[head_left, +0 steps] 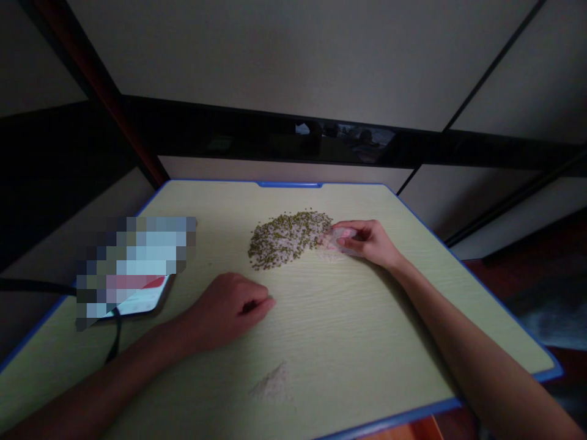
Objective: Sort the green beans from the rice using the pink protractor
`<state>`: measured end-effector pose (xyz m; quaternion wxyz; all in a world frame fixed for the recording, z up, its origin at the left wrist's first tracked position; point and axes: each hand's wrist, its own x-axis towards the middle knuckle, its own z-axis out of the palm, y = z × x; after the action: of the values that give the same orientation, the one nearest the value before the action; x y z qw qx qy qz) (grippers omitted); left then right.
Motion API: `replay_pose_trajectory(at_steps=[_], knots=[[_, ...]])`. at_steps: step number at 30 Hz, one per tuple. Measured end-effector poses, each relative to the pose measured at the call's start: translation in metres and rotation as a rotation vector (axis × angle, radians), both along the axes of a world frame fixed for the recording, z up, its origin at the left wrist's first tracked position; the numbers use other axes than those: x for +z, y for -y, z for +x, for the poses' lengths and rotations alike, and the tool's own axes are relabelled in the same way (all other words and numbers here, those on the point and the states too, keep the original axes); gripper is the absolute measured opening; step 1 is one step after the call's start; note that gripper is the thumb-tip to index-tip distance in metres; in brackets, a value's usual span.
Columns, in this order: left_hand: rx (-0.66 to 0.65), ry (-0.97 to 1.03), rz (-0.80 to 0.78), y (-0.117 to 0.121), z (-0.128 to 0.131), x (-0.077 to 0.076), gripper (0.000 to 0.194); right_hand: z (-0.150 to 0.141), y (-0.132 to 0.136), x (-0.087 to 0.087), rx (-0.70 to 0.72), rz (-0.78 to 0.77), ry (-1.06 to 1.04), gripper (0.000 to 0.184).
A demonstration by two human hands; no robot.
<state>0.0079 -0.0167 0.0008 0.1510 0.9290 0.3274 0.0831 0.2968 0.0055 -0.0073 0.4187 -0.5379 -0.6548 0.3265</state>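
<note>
My left hand [232, 308] rests on the table with its fingers curled in and its thumb against them. A dark gap shows between thumb and forefinger, with nothing visible in it. My right hand [370, 243] pinches a small see-through plastic piece with pinkish marks [346, 238], perhaps a bag or cup; its exact kind is unclear. This touches the right end of a spread heap of green beans mixed with white grains [290, 238]. Pale grains lie around it. Nearer to me sits a small separate pile of white grains [274, 385].
The light wooden-topped table [358, 342] has a blue rim. On its left lies a phone or tablet [142, 299] with a lit, partly blurred screen and a black cable [41, 285]. A pale cabinet front [275, 61] stands behind the far edge.
</note>
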Motion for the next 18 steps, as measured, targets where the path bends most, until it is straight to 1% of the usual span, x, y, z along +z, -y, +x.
replay_pose_trajectory(at_steps=[5, 18], knots=[[0.000, 0.007, -0.007, 0.0000, 0.0005, 0.0001, 0.036, -0.0027, 0.0017, 0.0032, 0.014, -0.017, -0.011, 0.037], [0.009, -0.018, -0.012, -0.0003, 0.0007, 0.0001, 0.036, -0.0062, 0.0008, 0.0007, -0.039, 0.032, 0.012, 0.036]])
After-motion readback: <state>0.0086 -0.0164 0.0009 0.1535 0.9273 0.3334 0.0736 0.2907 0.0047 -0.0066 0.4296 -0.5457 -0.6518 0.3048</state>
